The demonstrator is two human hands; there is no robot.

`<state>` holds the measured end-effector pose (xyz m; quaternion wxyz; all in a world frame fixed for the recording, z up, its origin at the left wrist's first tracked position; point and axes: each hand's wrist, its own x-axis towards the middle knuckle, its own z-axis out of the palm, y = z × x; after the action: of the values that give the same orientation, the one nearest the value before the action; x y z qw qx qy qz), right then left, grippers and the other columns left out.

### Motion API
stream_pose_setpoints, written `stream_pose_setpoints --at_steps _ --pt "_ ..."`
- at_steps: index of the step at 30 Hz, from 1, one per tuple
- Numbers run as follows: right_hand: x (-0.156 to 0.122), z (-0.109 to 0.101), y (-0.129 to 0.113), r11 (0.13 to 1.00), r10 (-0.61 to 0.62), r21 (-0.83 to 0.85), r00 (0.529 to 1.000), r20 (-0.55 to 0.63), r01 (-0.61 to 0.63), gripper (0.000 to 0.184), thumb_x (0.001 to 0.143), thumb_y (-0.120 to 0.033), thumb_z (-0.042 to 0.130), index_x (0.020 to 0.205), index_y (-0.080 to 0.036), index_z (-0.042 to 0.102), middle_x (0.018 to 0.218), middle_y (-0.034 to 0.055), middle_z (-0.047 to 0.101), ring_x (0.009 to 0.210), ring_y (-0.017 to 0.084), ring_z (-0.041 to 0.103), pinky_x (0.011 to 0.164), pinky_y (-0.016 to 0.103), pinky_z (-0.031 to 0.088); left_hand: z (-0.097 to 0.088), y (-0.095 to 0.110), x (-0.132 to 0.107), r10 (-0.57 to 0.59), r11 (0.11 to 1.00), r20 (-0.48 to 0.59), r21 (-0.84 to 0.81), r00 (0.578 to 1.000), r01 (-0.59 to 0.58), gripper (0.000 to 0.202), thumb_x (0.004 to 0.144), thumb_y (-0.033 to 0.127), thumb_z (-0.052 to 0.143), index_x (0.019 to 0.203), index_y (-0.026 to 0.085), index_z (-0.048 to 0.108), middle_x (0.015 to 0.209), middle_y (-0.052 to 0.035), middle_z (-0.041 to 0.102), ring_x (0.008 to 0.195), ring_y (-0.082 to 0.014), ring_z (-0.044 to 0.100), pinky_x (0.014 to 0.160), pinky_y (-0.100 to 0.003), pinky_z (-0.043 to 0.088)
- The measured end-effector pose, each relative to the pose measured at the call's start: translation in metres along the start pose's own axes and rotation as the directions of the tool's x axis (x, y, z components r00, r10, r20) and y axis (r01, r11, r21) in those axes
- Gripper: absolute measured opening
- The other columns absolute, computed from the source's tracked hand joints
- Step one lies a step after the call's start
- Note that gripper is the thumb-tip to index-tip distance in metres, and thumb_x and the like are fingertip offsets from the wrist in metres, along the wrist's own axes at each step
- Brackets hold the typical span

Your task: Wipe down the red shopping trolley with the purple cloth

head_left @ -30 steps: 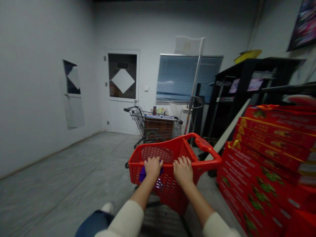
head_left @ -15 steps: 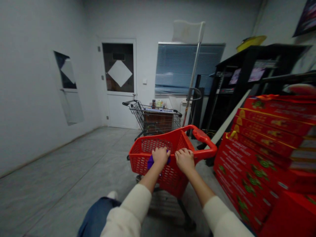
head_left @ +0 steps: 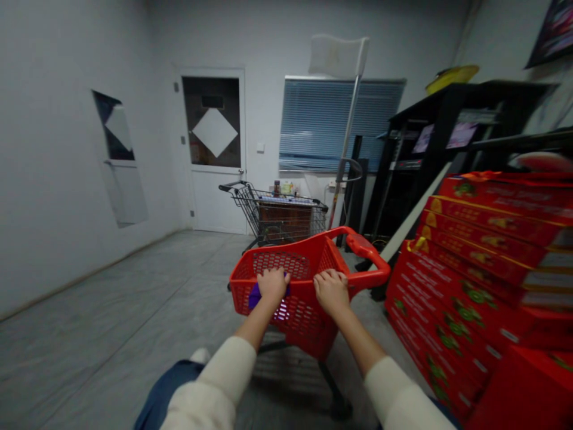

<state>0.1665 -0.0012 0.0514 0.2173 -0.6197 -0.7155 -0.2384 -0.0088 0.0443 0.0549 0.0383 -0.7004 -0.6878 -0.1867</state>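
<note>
The red cart (head_left: pixel 301 297) is held by its near rim, long axis running forward from the body. The left hand (head_left: pixel 273 285) and right hand (head_left: pixel 331 292) are curled closed over that rim, about level. A purple item (head_left: pixel 255 297) is seen just beside the left hand; whether it is held cannot be told.

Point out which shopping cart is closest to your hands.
The red plastic basket cart: your left hand and right hand rest on its rim. The wire cart stands farther off, near the white door.

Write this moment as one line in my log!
left hand: red plastic cart basket rim | right hand: same rim | purple object: by left hand
</note>
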Motion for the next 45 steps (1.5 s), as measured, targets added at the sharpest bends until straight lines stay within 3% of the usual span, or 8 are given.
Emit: stream_pose_setpoints --at_steps 4,6,15,24,30,35,39,45 --pt "0.000 0.000 -0.002 1.000 -0.002 -0.006 1.000 -0.006 0.002 0.028 0.098 -0.028 0.043 0.087 -0.024 0.068 0.096 0.0039 0.070 0.105 0.021 0.051 0.094 0.040 0.020 -0.002 0.040 -0.005 0.088 0.995 0.001 -0.055 0.996 -0.088 0.040 0.094 0.048 0.040 0.109 0.024 0.069 0.109 -0.0106 0.071 0.106 -0.0286 0.059 0.089 -0.042 0.039" --pt "0.000 0.000 -0.002 1.000 -0.006 -0.009 1.000 -0.003 0.006 0.028 0.098 -0.028 0.042 0.087 -0.024 0.068 0.096 0.0040 0.070 0.104 0.021 0.051 0.094 0.039 0.020 -0.003 0.047 -0.006 0.108 0.992 -0.001 -0.072 0.994 -0.108 0.041 0.095 0.049 0.039 0.109 0.024 0.068 0.108 -0.0101 0.072 0.105 -0.0281 0.060 0.089 -0.042 0.039" --pt "-0.001 -0.002 -0.002 1.000 -0.007 -0.013 1.000 0.017 0.007 0.028 0.098 -0.028 0.042 0.089 -0.025 0.069 0.099 0.0045 0.070 0.107 0.021 0.049 0.094 0.038 0.020 0.000 -0.008 0.002 0.007 1.000 0.025 0.003 1.000 -0.007 0.040 0.094 0.049 0.040 0.111 0.025 0.068 0.114 -0.0104 0.070 0.110 -0.0292 0.057 0.089 -0.043 0.039" --pt "0.004 0.000 -0.017 1.000 -0.006 -0.004 1.000 0.000 0.006 0.030 0.098 -0.029 0.041 0.089 -0.025 0.069 0.097 0.0052 0.070 0.104 0.022 0.050 0.096 0.039 0.021 -0.006 0.031 -0.008 0.053 0.996 -0.024 -0.068 0.998 -0.055 0.039 0.095 0.047 0.041 0.112 0.025 0.068 0.111 -0.0113 0.070 0.107 -0.0284 0.058 0.089 -0.042 0.038" --pt "0.002 -0.011 -0.011 0.999 0.041 -0.031 0.998 -0.041 -0.042 0.030 0.098 -0.028 0.041 0.096 -0.025 0.070 0.107 0.0063 0.069 0.114 0.023 0.048 0.108 0.039 0.014 0.001 0.003 0.001 0.022 0.999 -0.023 -0.040 0.999 -0.023 0.039 0.094 0.048 0.042 0.109 0.024 0.068 0.109 -0.0113 0.071 0.106 -0.0297 0.058 0.087 -0.043 0.040" --pt "-0.003 -0.017 0.003 0.995 0.071 -0.059 0.995 -0.064 -0.074 0.028 0.098 -0.031 0.042 0.098 -0.027 0.069 0.104 0.0056 0.069 0.110 0.024 0.049 0.106 0.043 0.014 0.004 -0.016 0.007 0.001 1.000 -0.025 -0.026 1.000 -0.002 0.041 0.094 0.049 0.040 0.110 0.024 0.069 0.112 -0.0118 0.070 0.108 -0.0299 0.057 0.088 -0.044 0.040" --pt "-0.002 -0.014 0.001 0.996 0.060 -0.058 0.997 -0.052 -0.064 0.025 0.097 -0.028 0.044 0.097 -0.027 0.069 0.101 0.0048 0.070 0.107 0.023 0.050 0.103 0.046 0.013 -0.001 0.006 0.003 -0.021 0.999 -0.020 -0.026 1.000 0.020 0.039 0.094 0.047 0.041 0.110 0.024 0.069 0.110 -0.0114 0.070 0.108 -0.0296 0.058 0.088 -0.043 0.040" --pt "0.001 -0.010 -0.006 0.998 0.044 -0.042 0.995 -0.090 -0.048 0.025 0.098 -0.028 0.045 0.093 -0.026 0.069 0.097 0.0044 0.070 0.105 0.023 0.050 0.102 0.046 0.014 -0.004 0.047 -0.006 0.086 0.990 -0.079 -0.102 0.993 -0.094 0.040 0.095 0.050 0.040 0.107 0.024 0.068 0.108 -0.0099 0.071 0.105 -0.0281 0.059 0.087 -0.043 0.042"
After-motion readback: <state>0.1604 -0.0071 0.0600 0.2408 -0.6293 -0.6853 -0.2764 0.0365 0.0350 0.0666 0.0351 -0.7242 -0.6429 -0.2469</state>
